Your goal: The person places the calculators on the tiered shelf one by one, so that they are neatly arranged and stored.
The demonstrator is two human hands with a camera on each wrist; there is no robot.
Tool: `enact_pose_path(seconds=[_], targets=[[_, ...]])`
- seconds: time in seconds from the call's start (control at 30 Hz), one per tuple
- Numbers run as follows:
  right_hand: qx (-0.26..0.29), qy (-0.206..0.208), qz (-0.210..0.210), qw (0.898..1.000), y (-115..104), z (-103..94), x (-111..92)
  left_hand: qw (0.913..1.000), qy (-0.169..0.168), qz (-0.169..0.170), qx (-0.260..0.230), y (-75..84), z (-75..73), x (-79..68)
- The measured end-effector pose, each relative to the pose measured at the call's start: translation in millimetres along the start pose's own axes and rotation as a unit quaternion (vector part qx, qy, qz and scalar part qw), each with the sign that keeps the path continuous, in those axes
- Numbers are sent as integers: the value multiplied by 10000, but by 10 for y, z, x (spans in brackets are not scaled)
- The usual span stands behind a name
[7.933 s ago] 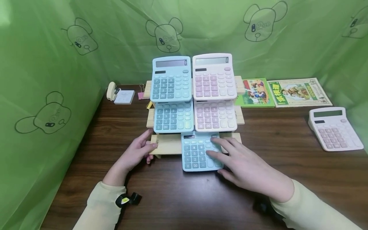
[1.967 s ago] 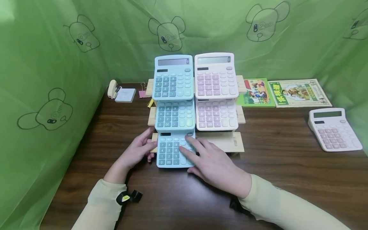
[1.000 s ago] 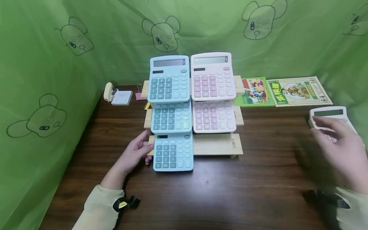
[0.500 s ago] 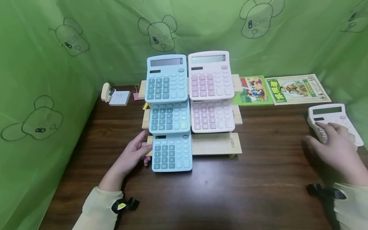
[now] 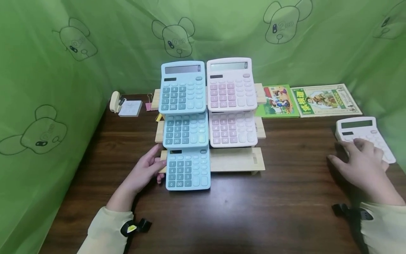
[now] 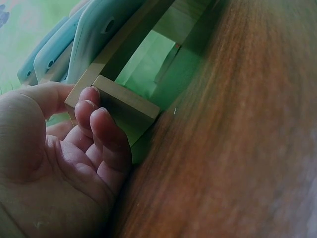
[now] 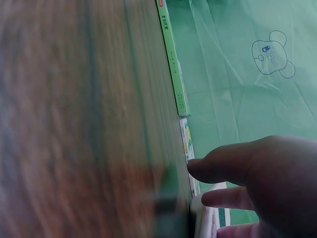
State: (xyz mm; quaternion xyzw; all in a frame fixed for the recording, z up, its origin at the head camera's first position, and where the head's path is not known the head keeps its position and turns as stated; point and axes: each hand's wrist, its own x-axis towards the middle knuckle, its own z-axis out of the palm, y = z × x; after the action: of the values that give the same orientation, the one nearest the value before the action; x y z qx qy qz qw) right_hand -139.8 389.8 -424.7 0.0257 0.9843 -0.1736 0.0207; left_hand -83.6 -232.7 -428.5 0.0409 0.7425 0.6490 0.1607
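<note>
My left hand (image 5: 143, 173) grips the left end of the wooden rack's lowest step (image 5: 233, 160), thumb on top. In the left wrist view its fingers (image 6: 110, 131) curl in beneath the board (image 6: 126, 99). A light blue calculator (image 5: 188, 169) lies tilted on the left half of that step, its front edge overhanging. At the far right my right hand (image 5: 363, 163) lies over a white calculator with pinkish keys (image 5: 355, 123), fingertips at its left edge and keys. The right thumb (image 7: 205, 168) sticks out apart from the calculator in the right wrist view.
Two blue calculators (image 5: 183, 88) and two pink-white ones (image 5: 231, 86) fill the upper steps. Books (image 5: 277, 102) lie behind to the right. A notepad (image 5: 130, 108), a cream stapler-like item (image 5: 115, 102) and a pink binder clip (image 5: 148, 106) are back left. Green curtain surrounds the table.
The blue calculator on the lowest step was slid left along it by the right hand. That hand then let go and moved right onto the white calculator. The left hand stayed put.
</note>
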Motion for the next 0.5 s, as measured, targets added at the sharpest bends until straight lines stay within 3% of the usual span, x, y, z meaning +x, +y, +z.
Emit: enact_pose_path(seconds=[0.37,0.5], targets=[[165,59,-45,9998,-81,27,-40,10000,-72,9,-16,-10,2,-17],[278,278,-153,9991,-115,7,-36,10000,-28,1,-31,2,-1,-12]])
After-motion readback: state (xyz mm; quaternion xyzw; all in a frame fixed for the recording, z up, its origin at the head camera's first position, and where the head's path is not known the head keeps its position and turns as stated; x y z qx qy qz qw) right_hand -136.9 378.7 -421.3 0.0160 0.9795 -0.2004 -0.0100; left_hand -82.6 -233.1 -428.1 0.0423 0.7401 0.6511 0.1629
